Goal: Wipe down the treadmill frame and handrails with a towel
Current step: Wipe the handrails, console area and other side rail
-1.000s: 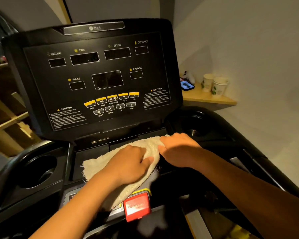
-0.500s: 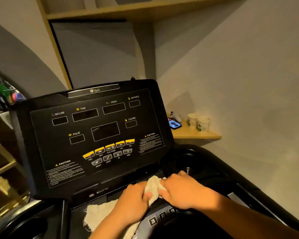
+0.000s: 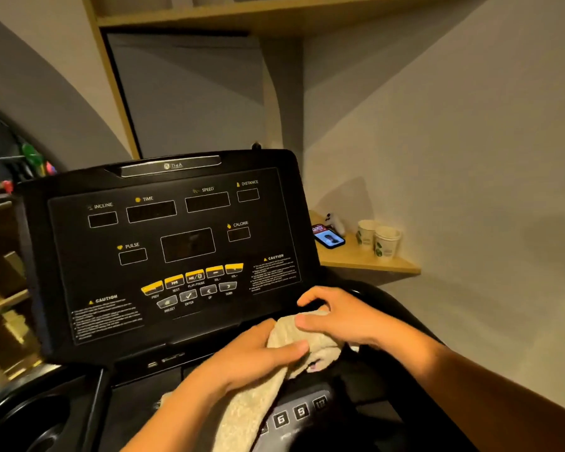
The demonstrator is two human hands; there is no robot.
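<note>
A beige towel [image 3: 310,340] is bunched between both hands just below the black treadmill console [image 3: 163,256], near its lower right corner. My left hand [image 3: 255,353] grips the towel from the left, thumb laid across it. From the right, my right hand [image 3: 340,318] holds the towel's top with curled fingers. The towel's tail [image 3: 242,415] hangs down over the number keys [image 3: 299,414]. A cup holder [image 3: 43,422] sits at the lower left of the frame.
A wooden corner shelf [image 3: 366,261] to the right of the console carries a lit phone [image 3: 328,239] and two paper cups [image 3: 377,239]. A bare wall rises on the right. Wooden shelving [image 3: 4,288] stands at the left.
The towel has been gathered from a spread sheet into a bunch and lifted up and right toward the console's lower right corner. The view has tilted upward.
</note>
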